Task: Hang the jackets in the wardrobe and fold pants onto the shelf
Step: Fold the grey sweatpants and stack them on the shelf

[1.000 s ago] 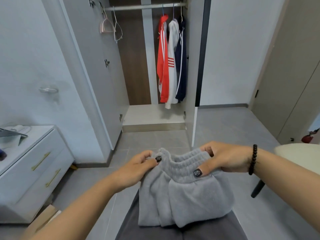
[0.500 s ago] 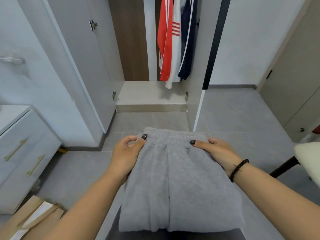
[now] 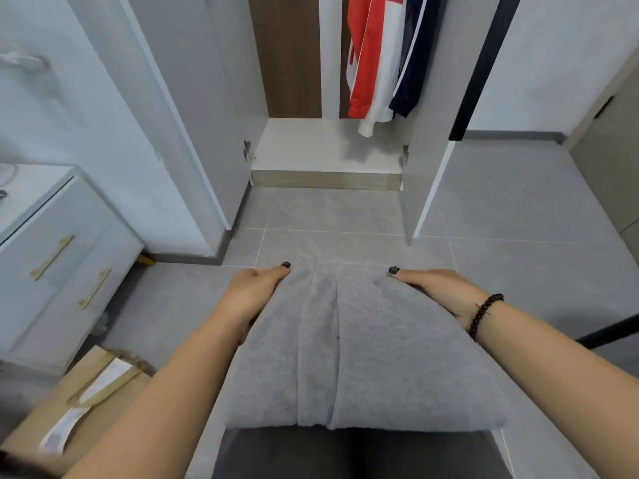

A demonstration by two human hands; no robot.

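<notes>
**Folded grey pants carried toward the wardrobe shelf**

Both hands flank the folded grey fleece pants (image 3: 363, 347). Left hand (image 3: 254, 295) cups the left edge, thumb lying on top and fingers tucked under the fabric where I can't see them. Right hand (image 3: 439, 292) does the same on the right edge, thumb on top, a black bead bracelet (image 3: 484, 314) at the wrist. So both are clamped on the bundle, one per side, well apart from each other.

Pants sit in front of me, held level above the grey tile floor (image 3: 518, 209), waistband end pointing toward the open wardrobe (image 3: 294, 63). The pale wardrobe shelf (image 3: 321, 146) is ahead, near but not reached, with nothing lying on it that I can see. Red, white and navy jackets (image 3: 380, 57) already hang above its right part.

My read: folding done, placing is the step. To do it well I'd keep the bundle flat, slide it in low under the jacket hems, set it left of centre so the sleeves don't drag, then pull the fingers out sideways so the fold holds. Watch the centre crease, it looks ready to spread.
</notes>
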